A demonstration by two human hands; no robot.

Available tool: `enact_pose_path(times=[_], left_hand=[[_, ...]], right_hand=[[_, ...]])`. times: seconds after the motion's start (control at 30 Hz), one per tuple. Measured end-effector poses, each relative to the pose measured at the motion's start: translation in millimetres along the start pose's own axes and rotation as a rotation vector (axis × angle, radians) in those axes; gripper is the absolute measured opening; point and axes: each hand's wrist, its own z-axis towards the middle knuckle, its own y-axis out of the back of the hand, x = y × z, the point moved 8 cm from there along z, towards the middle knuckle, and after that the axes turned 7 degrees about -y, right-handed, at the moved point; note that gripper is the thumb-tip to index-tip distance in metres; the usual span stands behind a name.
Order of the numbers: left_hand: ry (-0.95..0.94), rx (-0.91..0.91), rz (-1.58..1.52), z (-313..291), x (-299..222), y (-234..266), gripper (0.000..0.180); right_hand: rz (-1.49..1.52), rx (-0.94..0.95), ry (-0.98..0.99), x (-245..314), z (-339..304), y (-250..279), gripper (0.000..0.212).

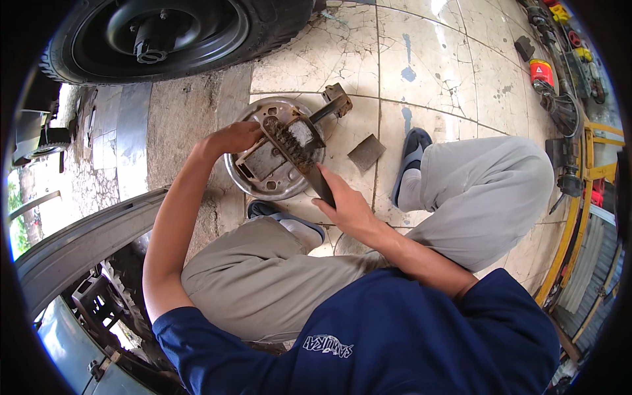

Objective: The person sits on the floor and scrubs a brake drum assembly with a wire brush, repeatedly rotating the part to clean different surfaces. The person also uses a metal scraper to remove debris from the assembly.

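The wire brush [296, 157] slants eleven-to-five over the brake plate [253, 187]; the right hand [349, 207] grips its five-o'clock end, the left hand [237, 138] nears eleven, its hold unclear.

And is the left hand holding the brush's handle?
No, the right hand grips the brush by its handle.

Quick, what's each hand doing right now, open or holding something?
Left hand: at the round metal plate; whether it grips anything cannot be told.
Right hand: closed, holding the wire brush by its handle.
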Motion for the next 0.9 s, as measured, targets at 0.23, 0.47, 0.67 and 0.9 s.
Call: enact_pose_path(times=[0.23, 0.47, 0.67, 0.9], left_hand=[[0.014, 0.024, -0.001, 4, -6, 2, 0.05], [0.008, 0.006, 0.021, 2, -6, 0, 0.052], [-0.123, -0.004, 0.133, 4, -5, -3, 0.055], [0.078, 0.081, 0.028, -8, -21, 6, 0.06]], right_hand=[[0.069, 0.056, -0.145, -15, -1, -6, 0.067], [0.156, 0.041, -0.261, -27, 9, 4, 0.052], [0.558, -0.054, -0.228, -17, 2, 1, 0.047], [0.134, -0.32, 0.149, 10, -2, 30, 0.043]])
